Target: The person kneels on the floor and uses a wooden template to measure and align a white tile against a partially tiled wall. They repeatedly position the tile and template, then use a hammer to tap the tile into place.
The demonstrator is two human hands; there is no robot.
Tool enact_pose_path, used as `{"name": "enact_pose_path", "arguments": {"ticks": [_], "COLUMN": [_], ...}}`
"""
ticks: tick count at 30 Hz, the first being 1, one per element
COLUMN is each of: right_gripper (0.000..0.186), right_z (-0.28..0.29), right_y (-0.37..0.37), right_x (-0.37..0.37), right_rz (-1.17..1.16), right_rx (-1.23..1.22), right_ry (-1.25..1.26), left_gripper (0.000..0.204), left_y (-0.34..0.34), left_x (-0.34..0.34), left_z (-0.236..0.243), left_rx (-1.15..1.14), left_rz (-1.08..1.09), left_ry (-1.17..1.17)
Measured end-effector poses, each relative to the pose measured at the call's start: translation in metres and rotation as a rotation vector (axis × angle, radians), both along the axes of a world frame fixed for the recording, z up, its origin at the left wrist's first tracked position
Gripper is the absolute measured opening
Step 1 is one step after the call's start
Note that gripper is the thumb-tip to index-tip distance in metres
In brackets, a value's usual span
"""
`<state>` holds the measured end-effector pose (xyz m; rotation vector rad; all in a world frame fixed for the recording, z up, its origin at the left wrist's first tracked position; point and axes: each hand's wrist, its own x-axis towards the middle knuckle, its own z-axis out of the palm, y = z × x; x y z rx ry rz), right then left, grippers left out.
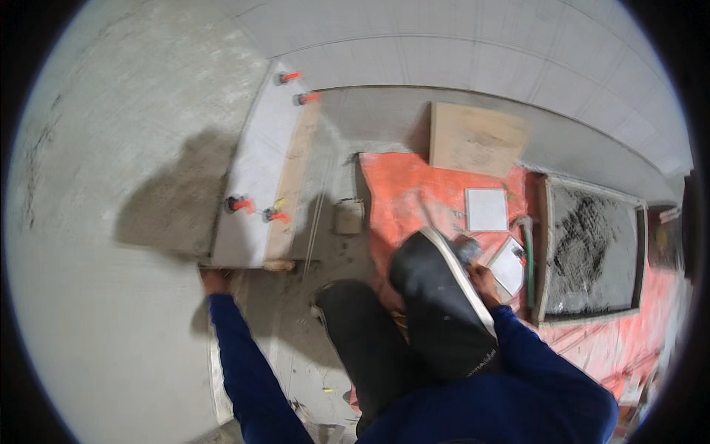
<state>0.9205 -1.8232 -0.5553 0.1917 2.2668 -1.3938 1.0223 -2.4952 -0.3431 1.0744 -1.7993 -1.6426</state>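
My left hand [217, 281] is at the near left corner of a long white tile strip [259, 163], touching or just below its edge; its fingers are mostly hidden there. Tan edging runs along the strip's right side, and several orange-and-black tile levelling clips [240, 205] stand on it. A thin dark bar with a pale wooden piece [279, 265] crosses the strip's near end. Beside my right knee, my right hand [484, 286] is closed around something I cannot make out. A blurred grey shape [466, 249] lies just beyond it, and a small white tile [509, 265] with a clip sits close by.
Orange sheeting [403, 192] covers the floor ahead and to the right. On it are a tan board [477, 139], another white square tile [487, 209], a green-handled tool [528, 259] and a framed tray [546, 251] of grey mortar. A small square block [349, 217] lies between strip and sheeting.
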Motion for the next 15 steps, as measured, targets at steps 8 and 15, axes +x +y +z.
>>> {"name": "enact_pose_path", "arguments": {"ticks": [8,15], "right_gripper": [0.045,0.043], "right_z": [-0.042,-0.018], "right_y": [0.020,0.002], "right_x": [-0.012,-0.020], "right_rz": [-0.040,-0.215], "right_rx": [0.064,-0.234], "right_ry": [0.090,-0.013], "left_gripper": [0.009,0.042], "left_y": [0.205,0.333], "left_x": [0.044,0.055], "left_z": [0.069,0.044], "left_rx": [-0.393,-0.686], "left_rz": [0.209,-0.190], "left_ry": [0.298,0.034]}}
